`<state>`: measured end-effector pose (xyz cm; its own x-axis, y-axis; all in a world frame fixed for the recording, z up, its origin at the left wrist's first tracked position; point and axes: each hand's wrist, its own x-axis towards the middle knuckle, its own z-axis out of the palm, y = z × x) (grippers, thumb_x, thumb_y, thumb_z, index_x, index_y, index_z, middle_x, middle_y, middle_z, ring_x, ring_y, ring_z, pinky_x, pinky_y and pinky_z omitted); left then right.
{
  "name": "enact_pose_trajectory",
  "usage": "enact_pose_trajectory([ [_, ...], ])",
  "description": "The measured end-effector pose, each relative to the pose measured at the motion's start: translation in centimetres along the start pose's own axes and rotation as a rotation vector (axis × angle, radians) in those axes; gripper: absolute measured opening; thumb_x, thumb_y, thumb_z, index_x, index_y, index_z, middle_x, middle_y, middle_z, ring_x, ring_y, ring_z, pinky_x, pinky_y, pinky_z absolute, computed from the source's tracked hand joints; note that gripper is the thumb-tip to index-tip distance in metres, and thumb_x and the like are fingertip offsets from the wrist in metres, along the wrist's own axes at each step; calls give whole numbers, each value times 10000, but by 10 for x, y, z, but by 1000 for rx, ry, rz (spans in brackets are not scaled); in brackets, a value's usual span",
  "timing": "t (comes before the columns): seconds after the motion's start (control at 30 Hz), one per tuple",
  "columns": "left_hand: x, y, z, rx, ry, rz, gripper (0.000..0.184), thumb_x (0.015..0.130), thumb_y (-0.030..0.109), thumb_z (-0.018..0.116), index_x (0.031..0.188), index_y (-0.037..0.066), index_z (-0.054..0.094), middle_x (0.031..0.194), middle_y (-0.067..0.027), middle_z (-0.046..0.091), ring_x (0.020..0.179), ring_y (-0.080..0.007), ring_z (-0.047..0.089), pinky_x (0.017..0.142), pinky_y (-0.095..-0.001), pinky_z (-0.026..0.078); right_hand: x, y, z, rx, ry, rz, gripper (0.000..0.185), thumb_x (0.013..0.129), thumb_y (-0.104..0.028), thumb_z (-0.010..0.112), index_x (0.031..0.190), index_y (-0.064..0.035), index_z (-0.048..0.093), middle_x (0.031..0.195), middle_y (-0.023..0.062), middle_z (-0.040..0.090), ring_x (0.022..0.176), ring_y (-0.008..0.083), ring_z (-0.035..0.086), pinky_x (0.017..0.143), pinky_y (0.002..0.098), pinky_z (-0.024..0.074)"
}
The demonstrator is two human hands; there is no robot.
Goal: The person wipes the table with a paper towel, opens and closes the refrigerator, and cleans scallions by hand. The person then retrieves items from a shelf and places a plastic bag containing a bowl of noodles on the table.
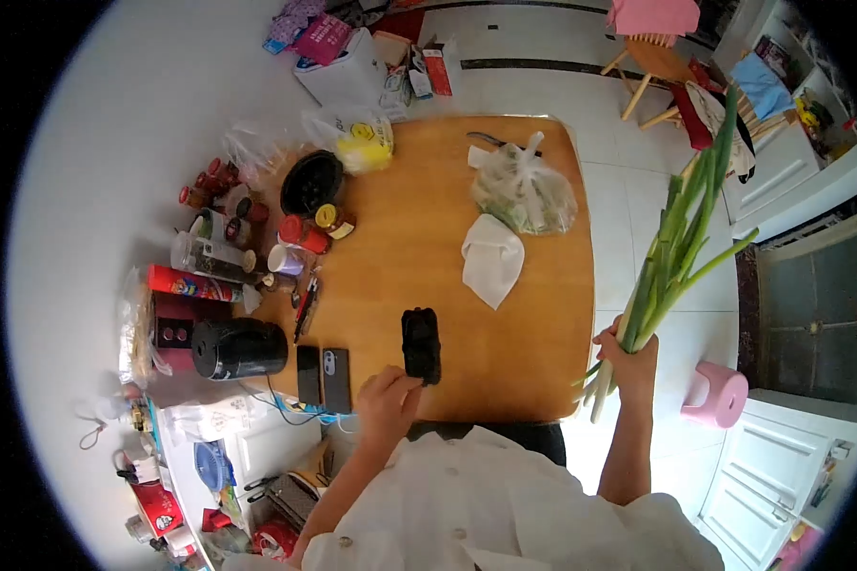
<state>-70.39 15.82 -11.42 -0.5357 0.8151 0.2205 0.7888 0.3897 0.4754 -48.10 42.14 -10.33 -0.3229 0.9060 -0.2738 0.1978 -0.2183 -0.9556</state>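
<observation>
My right hand (631,366) is wrapped round a bunch of green onions (681,252), off the right edge of the table. Their green leaves point up and away, and the white ends stick out below my fist. At the table's near edge, the closed fingers of my left hand (390,404) pinch the lower end of a black phone-like object (421,345); its exact kind is unclear. To the left of it lie a dark phone (308,374) and a grey phone (336,379), side by side.
A tied plastic bag of greens (528,195) and a white cloth (493,259) lie on the wooden table (400,247). Jars, a black bowl (311,183) and a black kettle (240,348) crowd its left side. A pink stool (716,393) stands on the floor at right.
</observation>
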Motion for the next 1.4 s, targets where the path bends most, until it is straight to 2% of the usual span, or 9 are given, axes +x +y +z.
enact_pose_trajectory([
  [0.33,137,-100,95,-11,-161,-47,90,759,109,704,816,62,652,880,-83,606,740,-278,607,640,-392,493,-8,2,-8,56,249,137,158,725,31,633,832,1,521,683,81,585,586,154,601,498,269,505],
  [0.5,247,-141,151,63,-231,3,107,800,142,604,880,86,647,885,-94,609,800,-300,603,679,-413,478,-8,-4,4,43,348,164,224,702,55,630,871,-13,501,697,77,571,582,162,596,492,267,497],
  [0.57,281,-158,174,81,-165,61,107,780,116,598,872,112,653,911,-82,601,811,-303,605,674,-413,488,-7,-2,10,15,370,223,257,696,61,617,906,-14,489,717,87,571,588,167,593,501,274,496],
  [0.67,319,-168,206,84,-119,-29,99,756,94,597,837,124,646,928,-65,590,811,-292,611,648,-411,490,-5,11,19,37,436,214,341,693,72,593,991,-17,453,735,96,564,606,185,596,519,281,496],
  [0.73,340,-175,226,100,-185,-100,82,758,99,597,822,123,642,942,-54,585,806,-285,614,626,-410,488,-3,15,20,21,403,235,375,695,74,593,1019,-23,430,725,95,555,617,193,598,518,283,494],
  [0.83,351,-179,226,164,-243,-21,107,782,128,580,859,117,653,995,-52,575,829,-278,617,668,-426,483,-2,17,28,25,390,166,332,704,70,606,985,-27,457,741,89,550,610,180,589,495,268,489],
  [1.03,316,-197,258,-18,-181,32,228,858,175,524,1062,100,591,1099,-99,545,972,-295,562,799,-440,443,-5,0,53,43,354,102,284,724,72,582,970,-31,482,766,74,535,608,176,582,480,259,477],
  [1.23,166,-156,169,-231,-274,134,317,875,160,531,1181,78,532,1190,-157,515,1086,-336,497,898,-433,414,-5,-8,55,8,239,62,301,706,86,597,955,-26,469,737,74,540,621,179,604,480,256,494],
  [1.4,26,-131,104,-308,-306,28,358,890,154,530,1236,61,509,1238,-193,503,1147,-364,464,951,-429,407,-3,1,44,-45,102,86,362,708,90,623,1008,1,440,740,80,544,640,191,624,474,265,508],
])
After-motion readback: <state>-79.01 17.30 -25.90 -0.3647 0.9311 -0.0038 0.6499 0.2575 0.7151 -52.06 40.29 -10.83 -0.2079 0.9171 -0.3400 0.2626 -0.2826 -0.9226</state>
